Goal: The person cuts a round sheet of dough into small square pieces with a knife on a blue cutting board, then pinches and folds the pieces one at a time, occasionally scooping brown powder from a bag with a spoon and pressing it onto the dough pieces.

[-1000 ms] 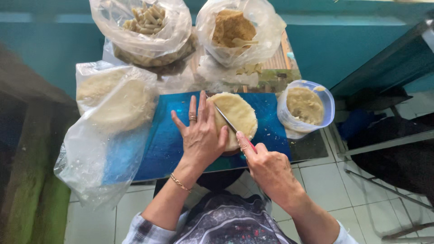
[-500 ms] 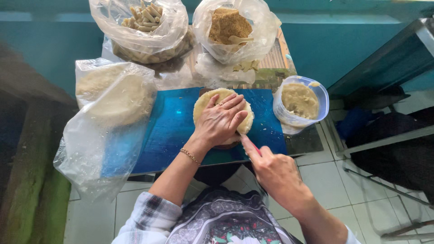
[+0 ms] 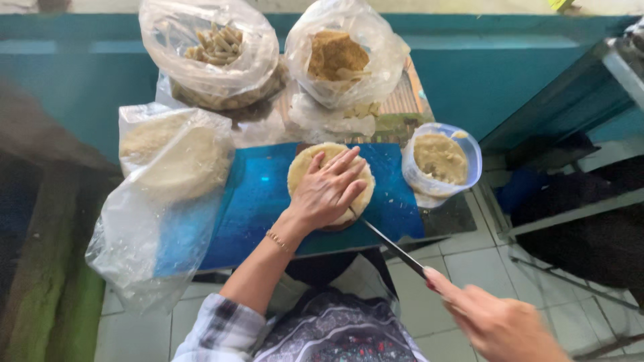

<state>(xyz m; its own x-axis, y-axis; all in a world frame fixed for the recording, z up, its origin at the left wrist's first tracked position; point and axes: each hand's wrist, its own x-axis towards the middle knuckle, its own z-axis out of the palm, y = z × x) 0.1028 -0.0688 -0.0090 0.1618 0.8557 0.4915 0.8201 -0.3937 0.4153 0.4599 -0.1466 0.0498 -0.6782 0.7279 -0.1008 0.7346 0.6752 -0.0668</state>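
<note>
Flat bread held down, knife at its edge

Left hand (image 3: 329, 191) spread flat on the round bread (image 3: 331, 184) at frame centre; right hand (image 3: 496, 322), lower right, grips the knife (image 3: 389, 245).

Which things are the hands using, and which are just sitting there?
In use:
left hand, pressing on the round flat bread
right hand, holding the knife with its tip at the bread's edge
blue board under the bread

Just sitting there:
bag of flat breads
two bags at the back
plastic tub
</note>
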